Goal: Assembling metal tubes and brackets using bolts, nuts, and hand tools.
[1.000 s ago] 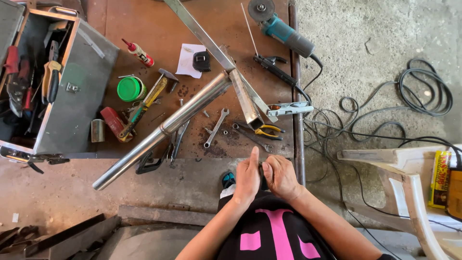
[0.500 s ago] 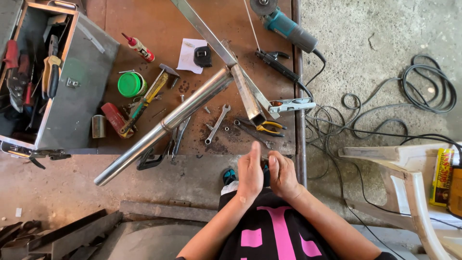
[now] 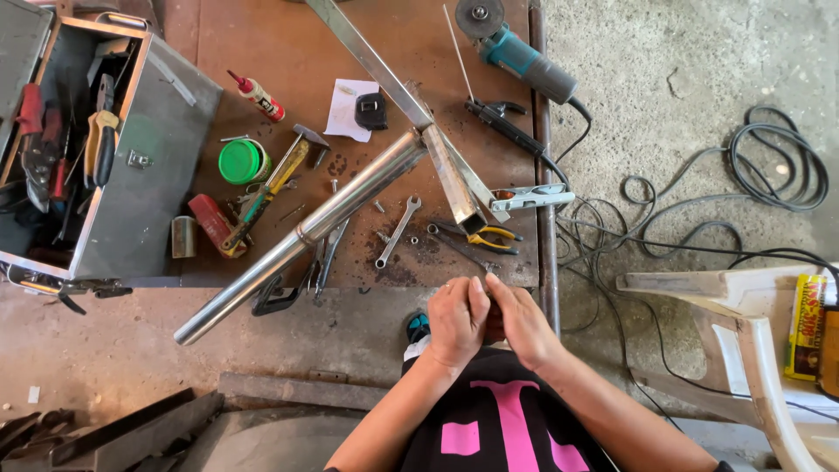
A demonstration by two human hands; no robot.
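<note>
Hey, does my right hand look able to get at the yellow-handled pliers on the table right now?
Probably yes. The right hand is at the table's near edge, pressed against the left hand, and the yellow-handled pliers lie just beyond it with nothing between. It may hold something small, so it might need freeing first.

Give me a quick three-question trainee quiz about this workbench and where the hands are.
1. True or false: the left hand and right hand touch each other at the bench edge.
2. What lies nearest the hands: A) pliers B) green lid C) grinder?
3. Fill in: the steel tube lies ____ across the bench.

Key: 1 true; 2 A; 3 diagonally.
</note>
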